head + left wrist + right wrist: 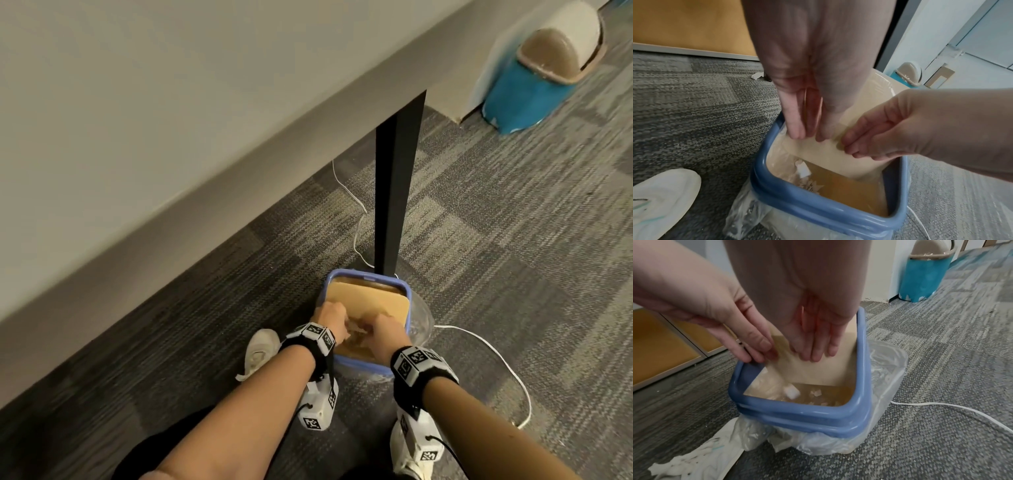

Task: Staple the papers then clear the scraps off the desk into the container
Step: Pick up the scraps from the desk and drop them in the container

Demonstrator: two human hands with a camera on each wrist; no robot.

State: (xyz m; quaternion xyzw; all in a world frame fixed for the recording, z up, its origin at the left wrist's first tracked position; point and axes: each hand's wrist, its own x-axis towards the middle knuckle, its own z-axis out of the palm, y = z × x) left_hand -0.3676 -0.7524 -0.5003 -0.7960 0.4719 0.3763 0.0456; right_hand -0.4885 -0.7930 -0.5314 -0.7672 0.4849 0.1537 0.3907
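A blue-rimmed container [363, 274] lined with a clear plastic bag stands on the carpet beside the desk leg. My left hand [330, 318] and right hand [387, 329] hang side by side over its opening. The left hand [807, 126] points its straight fingers down and holds nothing. The right hand [813, 345] does the same, fingers together. White paper scraps [791, 391] lie low inside the container [797, 415], on a tan sheet. One scrap [802, 168] sits just under the blue rim [818, 199].
The black desk leg [397, 192] stands just behind the container, under the grey desk [171, 102]. A white cable [496, 359] loops on the carpet to the right. A blue swing-lid bin [534, 75] stands far right. My shoes [260, 349] are beside the container. A stray scrap [757, 75] lies on the carpet.
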